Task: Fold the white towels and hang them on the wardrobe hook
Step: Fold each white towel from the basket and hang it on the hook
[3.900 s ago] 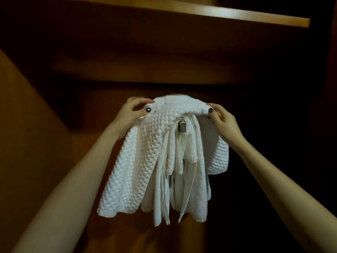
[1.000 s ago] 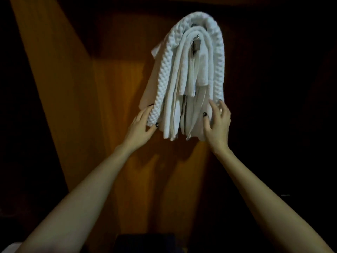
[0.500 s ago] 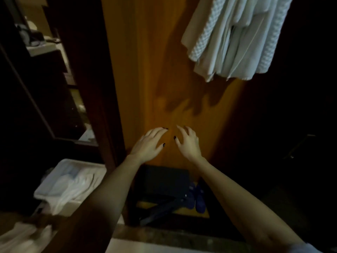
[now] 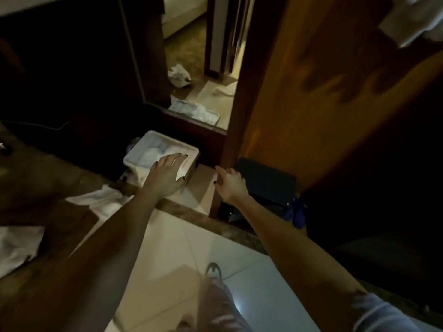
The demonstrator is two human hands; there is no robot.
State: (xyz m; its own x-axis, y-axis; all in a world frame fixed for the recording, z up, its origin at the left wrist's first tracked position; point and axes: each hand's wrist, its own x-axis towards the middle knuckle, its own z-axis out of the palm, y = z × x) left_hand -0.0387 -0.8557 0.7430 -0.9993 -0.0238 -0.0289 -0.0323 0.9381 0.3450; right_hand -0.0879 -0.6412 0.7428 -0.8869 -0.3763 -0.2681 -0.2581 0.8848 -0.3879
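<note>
Left hand [image 4: 167,173]: palm down, fingers straight and spread, holding nothing, over the near corner of the white basket [image 4: 134,153]; contact cannot be determined. Right hand [image 4: 230,185]: relaxed open, empty, just at 3 o'clock of it. Bundled white towels [image 4: 153,152] lie in the basket, axis unclear. A crumpled towel [image 4: 105,204] lies on the floor at 8 o'clock. The hung towels [image 4: 412,22] are at 1 o'clock, well apart, lower edges only visible against the wardrobe panel [image 4: 311,104]. A dark case [image 4: 266,183] sits at the wardrobe base.

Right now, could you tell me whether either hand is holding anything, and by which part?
Nothing is held. The left hand is spread open over the white basket, and the right hand is empty.
</note>
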